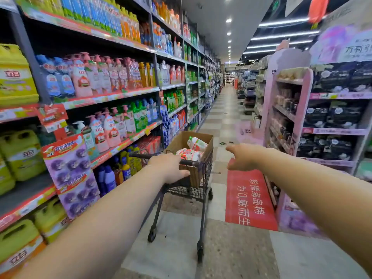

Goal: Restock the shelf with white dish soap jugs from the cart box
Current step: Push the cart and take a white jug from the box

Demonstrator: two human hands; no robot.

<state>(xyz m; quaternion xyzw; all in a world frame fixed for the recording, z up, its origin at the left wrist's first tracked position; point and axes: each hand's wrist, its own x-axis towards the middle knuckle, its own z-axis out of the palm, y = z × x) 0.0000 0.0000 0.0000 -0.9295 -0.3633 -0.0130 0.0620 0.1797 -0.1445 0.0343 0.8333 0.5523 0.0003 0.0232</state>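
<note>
A small black wire cart point(191, 190) stands in the aisle with an open cardboard box point(207, 146) in its basket. White dish soap jugs point(196, 143) with red-and-green labels lie inside the box. My left hand point(169, 168) is wrapped around the cart handle point(141, 156). My right hand point(243, 157) hovers to the right of the box, fingers apart, holding nothing. The shelf point(120, 97) on the left carries rows of pink, blue and green soap bottles.
Yellow jugs point(18, 154) and purple packs point(68, 164) fill the near left shelving. A pink display rack point(289, 109) with dark packs stands on the right, with a red floor mat point(249, 200) beside it. The tiled aisle runs ahead beyond the cart.
</note>
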